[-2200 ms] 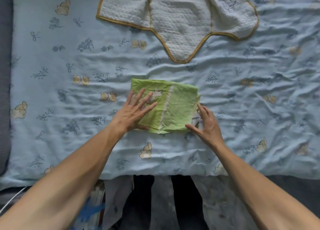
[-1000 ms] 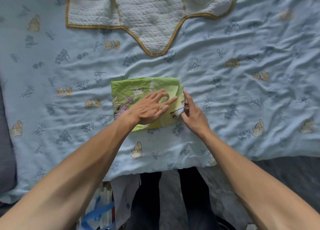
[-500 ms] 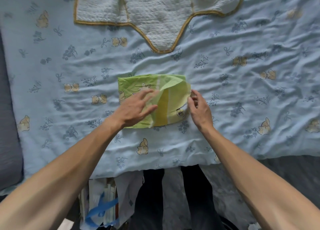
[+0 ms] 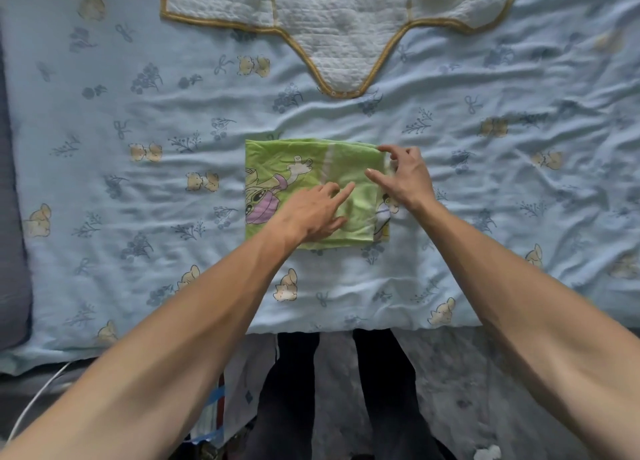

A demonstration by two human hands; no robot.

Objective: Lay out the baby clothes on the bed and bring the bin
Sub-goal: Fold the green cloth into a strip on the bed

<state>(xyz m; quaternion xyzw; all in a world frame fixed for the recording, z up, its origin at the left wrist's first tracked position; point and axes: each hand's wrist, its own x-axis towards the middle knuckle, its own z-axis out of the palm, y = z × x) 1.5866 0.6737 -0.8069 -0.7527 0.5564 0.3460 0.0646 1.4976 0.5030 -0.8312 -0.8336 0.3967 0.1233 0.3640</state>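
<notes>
We count two garments on the bed's pale blue bear-print sheet [image 4: 138,217]: one folded green cartoon-print cloth [image 4: 287,168] and one white quilted baby garment with mustard trim [image 4: 332,26] laid flat beyond it. We read no writing anywhere. The green cloth lies mid-sheet, under both hands — our left hand [image 4: 311,213] presses its fingers flat on it, our right hand [image 4: 405,175] hovers half-curled at its right edge, fingertips at the far corner.

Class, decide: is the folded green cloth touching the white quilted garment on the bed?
Apart. The head view shows a strip of bare blue sheet between the green cloth and the white garment lying farther up the bed.
</notes>
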